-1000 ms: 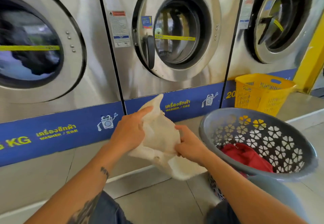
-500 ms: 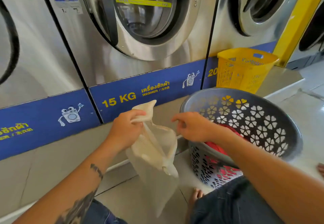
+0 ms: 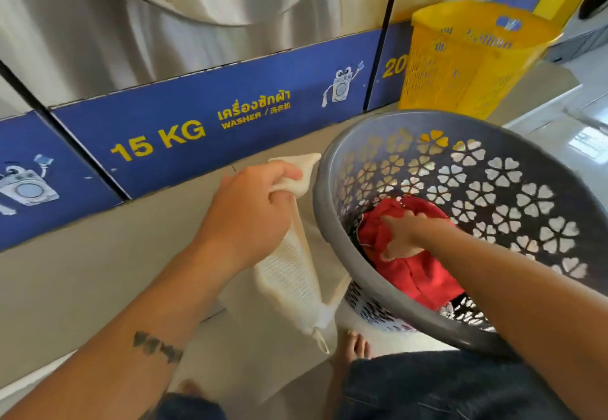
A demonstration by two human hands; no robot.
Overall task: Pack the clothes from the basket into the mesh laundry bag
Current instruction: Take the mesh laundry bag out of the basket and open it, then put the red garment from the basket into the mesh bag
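Note:
A cream mesh laundry bag point(image 3: 292, 274) hangs from my left hand point(image 3: 250, 209), which grips its top edge just left of the basket. The grey plastic basket point(image 3: 332, 222) with flower-shaped holes stands on the floor at the right. Red clothes point(image 3: 418, 271) lie in its bottom, with something dark under them. My right hand point(image 3: 399, 233) reaches down inside the basket and rests on the red cloth, fingers curled into it.
Steel washing machines with a blue "15 KG" panel point(image 3: 197, 123) stand directly ahead on a raised tiled step. A yellow basket point(image 3: 467, 57) sits on that step at the back right. My bare feet point(image 3: 357, 347) and dark trousers are below.
My right hand let go of the mesh bag and went down into the grey basket onto the red clothes. The bag now hangs from my left hand alone. The view tilted down.

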